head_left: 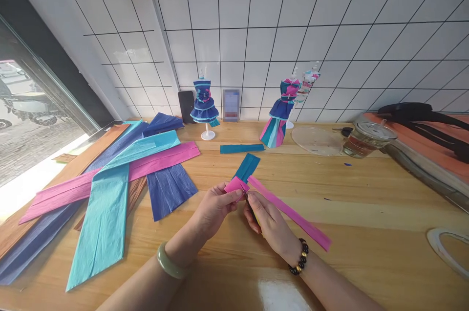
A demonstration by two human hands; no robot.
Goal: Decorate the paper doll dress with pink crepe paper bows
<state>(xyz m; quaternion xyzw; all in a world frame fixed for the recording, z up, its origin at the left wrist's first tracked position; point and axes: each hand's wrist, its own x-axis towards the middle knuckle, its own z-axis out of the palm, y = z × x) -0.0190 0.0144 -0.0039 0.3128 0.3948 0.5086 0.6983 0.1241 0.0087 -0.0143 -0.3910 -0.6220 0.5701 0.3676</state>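
Observation:
My left hand point(216, 206) pinches a small folded piece of pink crepe paper point(234, 184) near the middle of the table. My right hand point(269, 215) is closed around a pair of scissors point(252, 209), mostly hidden by the fingers, with the blades at the pink paper's right edge. A long pink strip point(293, 215) lies on the table, running from beside the hands toward the lower right. Just beyond the hands is a teal paper piece point(248, 166), and farther back a teal strip point(242, 148) lies flat.
Overlapping crepe paper strips point(106, 213) in turquoise, pink, blue and brown cover the left side. Mini dress stands point(205, 105) and phones point(231, 105) are by the tiled wall. At right are a clear disc point(317, 141), a lidded glass cup point(366, 140), an orange bag point(432, 144) and tape point(445, 252).

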